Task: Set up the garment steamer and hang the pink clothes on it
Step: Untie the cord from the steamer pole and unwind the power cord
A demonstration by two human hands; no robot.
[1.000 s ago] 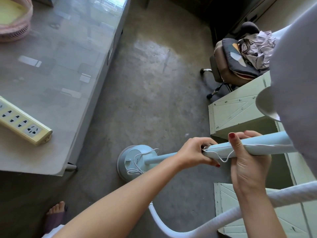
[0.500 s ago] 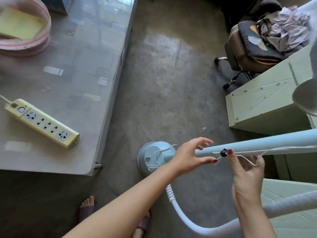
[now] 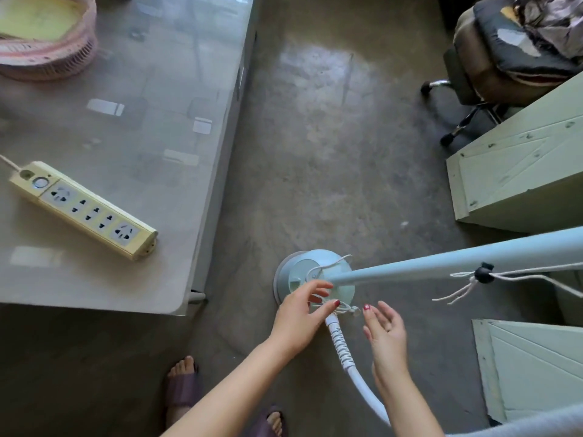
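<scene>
Garment steamer (image 3: 318, 279) standing on the concrete floor (image 3: 315, 137), round pale-blue base near the corner of the table (image 3: 126, 105), pole (image 3: 441, 268) slanting up and away toward the right edge of view. White power cord (image 3: 331, 266) looped over the base top; ribbed hose (image 3: 339, 339) leaving the base on the near side and curving down out of frame. Left hand (image 3: 299, 320) low at the base, thumb and fingers pinched on a bundled part of the cord just above the hose collar. Right hand (image 3: 385, 326) just beside it, fingers spread and apart, holding nothing, thumb close to the small tie or clip on the bundle (too small to identify with certainty). Drawstring with black toggle (image 3: 484, 274) hanging loose on the pole, well apart from both hands. Step in hand, by judgement: setup phase, freeing the cord at the base; no pink clothes identifiable in view, hanging not yet begun. Next move likely to call for: releasing the tie, paying out the cord without snagging on the hose, then reaching the plug to the yellow power strip (image 3: 83, 208) lying on the table with sockets free. Pink basket (image 3: 47, 58) at the table's far corner, office chair (image 3: 504, 67) with crumpled fabric and pale-green cabinets (image 3: 511, 171) at right, clear of the work.
</scene>
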